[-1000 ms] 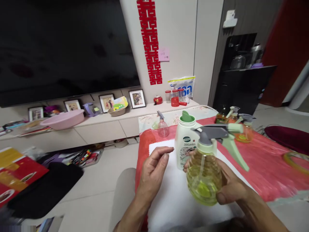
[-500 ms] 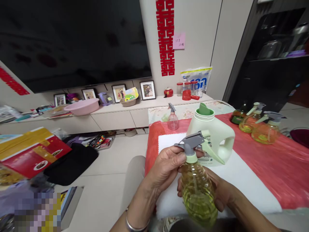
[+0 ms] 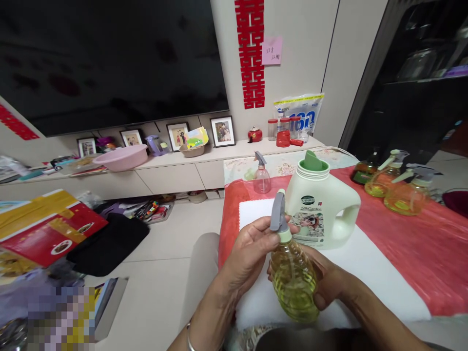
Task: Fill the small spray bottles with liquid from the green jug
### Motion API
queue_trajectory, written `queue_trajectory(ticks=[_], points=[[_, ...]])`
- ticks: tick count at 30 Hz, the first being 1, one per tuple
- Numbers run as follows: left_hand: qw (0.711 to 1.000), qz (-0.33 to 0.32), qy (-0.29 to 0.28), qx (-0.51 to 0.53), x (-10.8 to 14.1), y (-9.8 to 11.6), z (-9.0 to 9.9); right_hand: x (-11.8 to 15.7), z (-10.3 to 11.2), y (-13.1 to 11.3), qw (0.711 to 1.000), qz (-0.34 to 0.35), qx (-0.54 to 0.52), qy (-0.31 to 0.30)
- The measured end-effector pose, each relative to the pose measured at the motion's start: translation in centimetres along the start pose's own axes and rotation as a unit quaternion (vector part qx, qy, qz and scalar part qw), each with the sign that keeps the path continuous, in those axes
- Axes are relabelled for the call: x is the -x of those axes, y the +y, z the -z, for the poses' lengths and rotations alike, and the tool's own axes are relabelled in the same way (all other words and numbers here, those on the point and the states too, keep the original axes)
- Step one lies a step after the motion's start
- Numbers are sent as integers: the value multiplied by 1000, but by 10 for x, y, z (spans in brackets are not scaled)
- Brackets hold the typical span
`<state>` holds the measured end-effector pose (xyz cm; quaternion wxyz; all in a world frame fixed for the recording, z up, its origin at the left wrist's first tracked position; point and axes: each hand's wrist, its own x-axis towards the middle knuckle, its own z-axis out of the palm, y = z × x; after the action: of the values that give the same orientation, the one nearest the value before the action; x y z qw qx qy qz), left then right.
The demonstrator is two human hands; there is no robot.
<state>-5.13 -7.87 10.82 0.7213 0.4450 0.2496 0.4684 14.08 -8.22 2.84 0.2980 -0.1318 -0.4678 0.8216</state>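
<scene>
Grips the pale green collar [image 3: 284,236] of a ribbed clear spray bottle [image 3: 294,282] with the left hand [image 3: 252,248], thumb in front and fingers around the base of the gray trigger head [image 3: 278,214]. Cups the lower body of the same bottle in the right hand [image 3: 331,282], from the right side, with the thumb against the near face. Holds the bottle between both hands, off the white cloth [image 3: 380,278], tilted with the top leaning left, and shows yellow-green liquid and a dip tube inside. Has, just beyond the hands, a pale green SilkGarden jug [image 3: 310,209] upright on the white cloth, with a darker green piece [image 3: 312,162] in the open mouth. Shows a pink-tinted spray bottle [image 3: 262,179] farther off to the left on the red cover [image 3: 431,243], well apart from the hands. Includes, farther right, two spray bottles with yellow liquid, a nearer one [image 3: 405,197] and a farther one [image 3: 383,178], next to a dark bottle [image 3: 363,170]. Ends at the back with a low cabinet [image 3: 171,180] bearing a pink basin [image 3: 122,158], picture frames, a red pot [image 3: 255,134] and red-lidded jars, below a wall-mounted television [image 3: 109,58] and a red paper strip [image 3: 251,53].
</scene>
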Motion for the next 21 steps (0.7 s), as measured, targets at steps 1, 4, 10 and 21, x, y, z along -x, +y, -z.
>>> queue_trajectory(ticks=[1, 4, 10, 21], points=[[1000, 1, -6, -4, 1, 1, 1, 0, -1, -1, 1000, -1, 2, 3], [1000, -6, -7, -9, 2, 1, 4, 0, -5, -6, 1000, -8, 5, 19], [996, -42, 73, 6, -2, -4, -1, 0, -10, -8, 998, -8, 47, 43], [973, -152, 159, 75, 0, 7, 15, -2, -14, 4, 996, -38, 48, 67]])
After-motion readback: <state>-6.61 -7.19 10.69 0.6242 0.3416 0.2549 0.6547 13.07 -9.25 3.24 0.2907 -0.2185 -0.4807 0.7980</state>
